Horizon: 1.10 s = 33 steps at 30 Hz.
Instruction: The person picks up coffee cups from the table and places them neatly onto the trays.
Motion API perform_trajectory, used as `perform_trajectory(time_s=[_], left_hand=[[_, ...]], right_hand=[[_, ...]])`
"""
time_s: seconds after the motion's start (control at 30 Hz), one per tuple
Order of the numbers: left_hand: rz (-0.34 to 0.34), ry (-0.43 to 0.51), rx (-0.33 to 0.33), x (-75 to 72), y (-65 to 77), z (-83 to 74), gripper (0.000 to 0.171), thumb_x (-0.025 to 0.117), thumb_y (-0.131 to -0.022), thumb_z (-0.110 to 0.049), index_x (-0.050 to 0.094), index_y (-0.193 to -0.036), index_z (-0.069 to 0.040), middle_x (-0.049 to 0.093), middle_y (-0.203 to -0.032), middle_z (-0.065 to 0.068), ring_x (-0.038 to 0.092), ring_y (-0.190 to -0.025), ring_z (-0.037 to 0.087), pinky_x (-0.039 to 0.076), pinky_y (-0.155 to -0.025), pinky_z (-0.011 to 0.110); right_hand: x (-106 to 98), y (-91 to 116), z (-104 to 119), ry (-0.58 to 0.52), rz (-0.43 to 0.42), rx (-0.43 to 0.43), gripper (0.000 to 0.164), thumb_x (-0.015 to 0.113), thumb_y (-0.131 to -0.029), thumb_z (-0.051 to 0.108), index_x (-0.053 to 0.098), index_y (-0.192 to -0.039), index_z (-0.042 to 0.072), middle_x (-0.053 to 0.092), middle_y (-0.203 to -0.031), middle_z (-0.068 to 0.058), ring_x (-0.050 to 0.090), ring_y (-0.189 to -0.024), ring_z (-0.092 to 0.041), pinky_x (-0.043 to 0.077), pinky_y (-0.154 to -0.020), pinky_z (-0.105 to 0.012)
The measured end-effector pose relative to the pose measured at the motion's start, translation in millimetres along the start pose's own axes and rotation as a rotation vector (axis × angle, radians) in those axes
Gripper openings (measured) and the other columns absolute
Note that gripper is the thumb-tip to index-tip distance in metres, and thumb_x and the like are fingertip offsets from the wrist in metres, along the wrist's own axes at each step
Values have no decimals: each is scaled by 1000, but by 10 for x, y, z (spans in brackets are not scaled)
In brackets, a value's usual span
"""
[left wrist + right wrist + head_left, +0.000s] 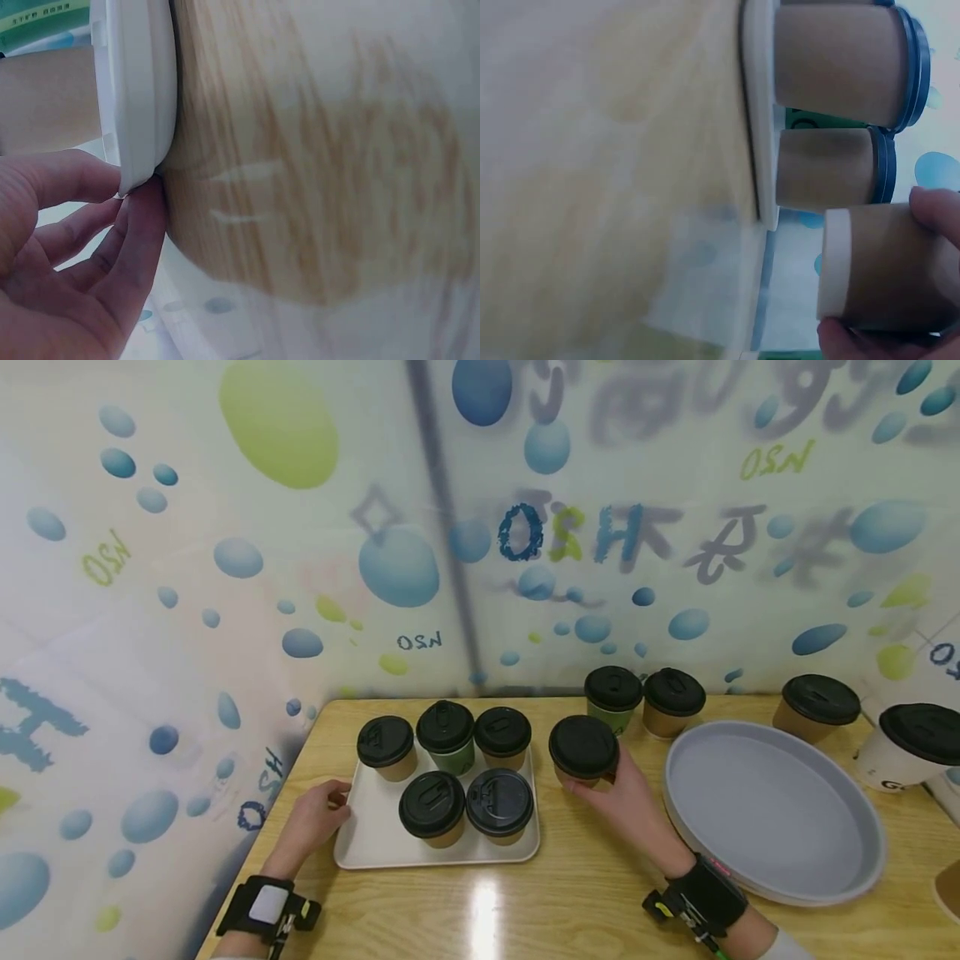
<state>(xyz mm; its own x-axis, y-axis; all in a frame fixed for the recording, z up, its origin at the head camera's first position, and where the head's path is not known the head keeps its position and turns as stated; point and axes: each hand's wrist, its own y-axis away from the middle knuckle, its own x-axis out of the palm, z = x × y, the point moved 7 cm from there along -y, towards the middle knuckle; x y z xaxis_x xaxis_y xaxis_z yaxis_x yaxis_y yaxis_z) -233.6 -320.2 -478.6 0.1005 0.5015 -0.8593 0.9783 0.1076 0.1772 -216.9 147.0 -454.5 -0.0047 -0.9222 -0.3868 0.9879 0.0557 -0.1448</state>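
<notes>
At the left edge of a white rectangular tray point(375, 843), my left hand point(309, 820) pinches the rim between thumb and fingers; the left wrist view shows this grip on the tray edge point(142, 97). My right hand point(628, 802) grips a brown paper cup point(583, 750) with a black lid, upright, just right of the tray. The right wrist view shows that cup point(892, 266) raised off the table, with a pale band round its base. Several lidded cups stand on the tray, among them a green cup point(450, 752) and a brown cup point(433, 810).
A round grey tray point(772, 810) lies right of my right hand. Behind it stand a green cup point(612, 697), a brown cup point(672, 702) and another brown cup point(813, 706). A white cup point(903, 752) stands at the far right. A printed curtain point(637, 610) borders the table's back.
</notes>
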Motion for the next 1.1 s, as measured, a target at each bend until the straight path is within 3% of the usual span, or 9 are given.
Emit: perform_trajectory(time_s=[0.33, 0.5, 0.67, 0.87, 0.97, 1.1], left_hand=[[-2, 5, -6, 3, 0, 3, 38, 66, -93, 2, 60, -130, 13, 66, -108, 24, 63, -93, 31, 58, -78, 43], [-4, 2, -11, 7, 0, 14, 39, 66, -94, 1, 60, -131, 12, 66, -109, 25, 63, -93, 32, 58, -78, 43], [-9, 2, -10, 13, 5, 21, 39, 66, -94, 0, 60, -131, 12, 66, -108, 25, 64, -92, 31, 58, -77, 43], [-3, 46, -23, -24, 68, 46, 41, 63, -98, -10, 58, -132, 13, 66, -110, 26, 65, -90, 32, 57, -72, 40], [-68, 76, 13, -114, 165, 17, 44, 62, -101, -15, 56, -135, 13, 64, -117, 30, 67, -99, 40, 59, -78, 47], [-289, 129, 106, -323, 380, -157, 42, 61, -102, -14, 56, -136, 11, 58, -127, 32, 63, -110, 47, 56, -88, 58]], right_hand=[[-160, 367, -210, 146, 115, -10, 85, 91, -82, 26, 43, -146, -4, 55, -139, -26, 55, -129, -43, 47, -102, -58], [-208, 414, -269, 203, 144, 22, 91, 90, -81, 35, 40, -146, -6, 53, -140, -27, 52, -131, -46, 43, -103, -63], [-213, 419, -298, 185, 183, 61, 97, 90, -82, 34, 35, -149, -8, 48, -143, -31, 49, -134, -49, 40, -105, -66], [-226, 452, -330, 187, 227, 93, 106, 89, -82, 39, 28, -155, -8, 42, -151, -35, 44, -138, -50, 39, -108, -65], [-288, 510, -311, 178, 247, 110, 108, 86, -85, 41, 23, -158, -6, 38, -155, -34, 45, -138, -50, 43, -108, -60], [-433, 596, -224, 146, 237, 88, 101, 81, -91, 37, 21, -161, -4, 33, -161, -31, 44, -141, -48, 44, -109, -54]])
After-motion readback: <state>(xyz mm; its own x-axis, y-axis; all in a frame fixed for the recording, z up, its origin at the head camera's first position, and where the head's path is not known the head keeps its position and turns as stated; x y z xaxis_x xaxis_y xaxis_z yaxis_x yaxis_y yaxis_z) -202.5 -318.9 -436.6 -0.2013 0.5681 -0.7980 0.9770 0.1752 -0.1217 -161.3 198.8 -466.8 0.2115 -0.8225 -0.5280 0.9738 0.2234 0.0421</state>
